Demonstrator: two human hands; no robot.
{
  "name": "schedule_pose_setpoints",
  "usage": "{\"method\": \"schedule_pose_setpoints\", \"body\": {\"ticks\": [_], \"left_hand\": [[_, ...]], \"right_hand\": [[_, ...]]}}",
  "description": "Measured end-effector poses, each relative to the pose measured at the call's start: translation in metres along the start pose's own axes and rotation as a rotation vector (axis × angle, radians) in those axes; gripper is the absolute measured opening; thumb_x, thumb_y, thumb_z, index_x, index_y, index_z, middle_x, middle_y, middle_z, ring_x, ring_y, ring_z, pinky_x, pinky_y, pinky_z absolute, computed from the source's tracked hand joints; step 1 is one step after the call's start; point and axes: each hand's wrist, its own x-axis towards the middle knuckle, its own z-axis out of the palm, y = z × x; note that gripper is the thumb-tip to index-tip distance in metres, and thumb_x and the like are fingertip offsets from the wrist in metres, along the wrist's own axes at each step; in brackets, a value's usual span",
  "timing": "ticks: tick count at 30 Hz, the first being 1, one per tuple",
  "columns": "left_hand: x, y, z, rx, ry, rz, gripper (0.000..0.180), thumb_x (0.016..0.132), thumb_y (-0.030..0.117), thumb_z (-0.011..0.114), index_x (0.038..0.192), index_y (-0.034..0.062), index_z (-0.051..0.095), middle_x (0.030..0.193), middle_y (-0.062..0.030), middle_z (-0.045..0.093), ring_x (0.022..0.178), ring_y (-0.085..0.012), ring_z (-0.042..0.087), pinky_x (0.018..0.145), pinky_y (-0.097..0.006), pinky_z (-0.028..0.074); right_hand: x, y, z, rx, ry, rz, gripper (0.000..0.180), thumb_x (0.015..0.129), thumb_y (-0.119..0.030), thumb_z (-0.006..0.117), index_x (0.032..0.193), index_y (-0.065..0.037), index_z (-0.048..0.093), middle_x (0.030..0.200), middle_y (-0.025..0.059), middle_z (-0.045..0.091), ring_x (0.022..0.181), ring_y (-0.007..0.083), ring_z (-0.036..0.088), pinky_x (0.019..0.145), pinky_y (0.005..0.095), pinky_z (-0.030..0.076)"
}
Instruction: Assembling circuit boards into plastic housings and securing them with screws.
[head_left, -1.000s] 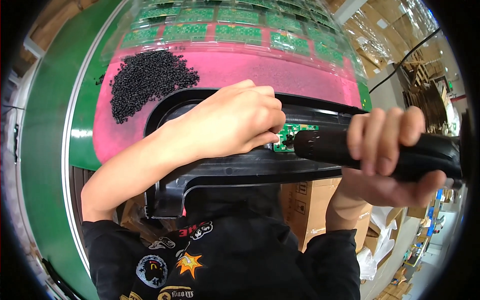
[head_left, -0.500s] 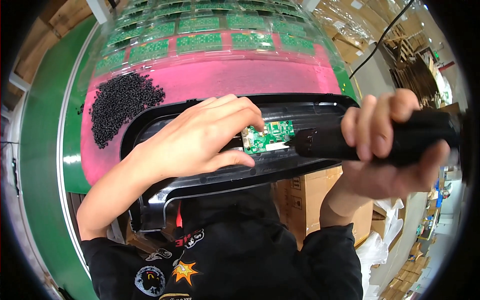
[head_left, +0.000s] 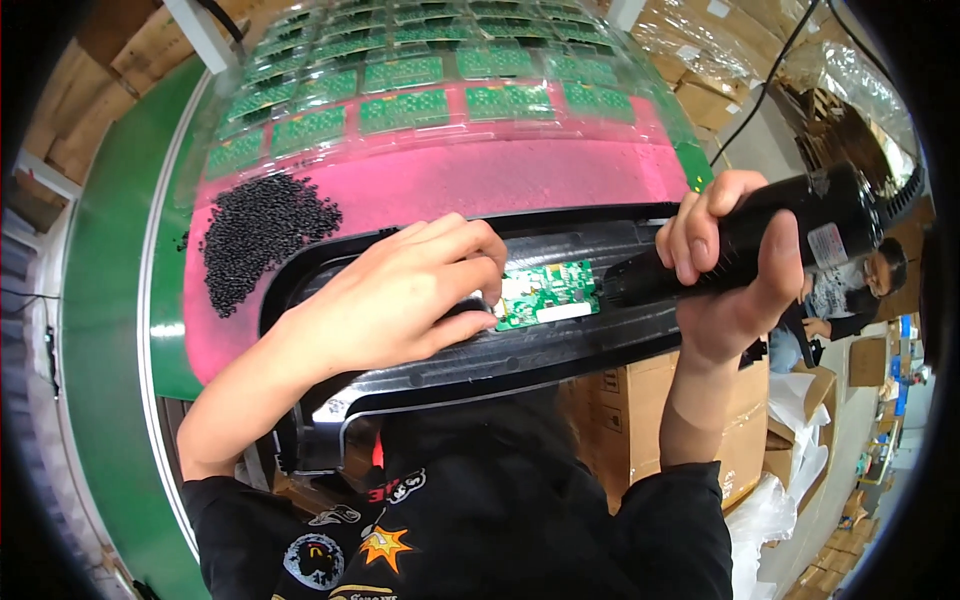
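Left hand (head_left: 400,300) shifted left, circuit board (head_left: 547,293) uncovered

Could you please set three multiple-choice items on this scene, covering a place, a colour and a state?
1. Where is the heap of small black pellets?
A. on the pink mat
B. inside the cardboard box
C. on the circuit board

2. What colour is the small rectangular circuit board?
A. blue
B. green
C. red

3. What is the right hand doing?
A. lying open
B. gripping the black cylindrical power tool
C. holding pellets

Answers: A, pellets lie on pink beside the long black plastic panel; B, its face is green; B, fingers wrap the tool.
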Motion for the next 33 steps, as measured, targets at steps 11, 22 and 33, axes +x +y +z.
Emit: {"method": "schedule_pose_setpoints", "body": {"ticks": [11,22,33], "left_hand": [[0.006,0.012,-0.010,-0.044,0.239,0.068,0.014,0.081,0.006,0.073,0.091,0.0017,0.063,0.094,-0.0101,0.062,0.090,-0.0278,0.060,0.079,-0.037,0.049],[0.007,0.017,-0.028,0.139,0.362,0.200,0.015,0.076,0.001,0.073,0.087,0.0001,0.064,0.089,-0.0112,0.063,0.082,-0.0268,0.061,0.074,-0.036,0.049],[-0.102,0.068,-0.069,0.224,0.523,-0.676,0.020,0.087,0.011,0.070,0.075,-0.0022,0.060,0.063,-0.0116,0.059,0.055,-0.0172,0.055,0.053,-0.030,0.043]], "right_hand": [[0.000,-0.002,0.003,-0.062,-0.092,0.038,0.045,0.094,-0.048,0.054,0.098,-0.004,0.050,0.061,-0.0025,0.045,0.051,0.0078,0.041,0.052,0.0242,0.034],[0.009,0.000,0.004,-0.107,-0.221,0.008,0.047,0.091,-0.050,0.057,0.095,-0.004,0.050,0.060,-0.0021,0.045,0.047,0.0079,0.040,0.049,0.0250,0.036],[0.005,-0.008,-0.002,0.082,-0.012,0.168,0.044,0.094,-0.049,0.056,0.102,-0.005,0.052,0.067,-0.0031,0.045,0.057,0.0087,0.043,0.059,0.0245,0.036]]}}
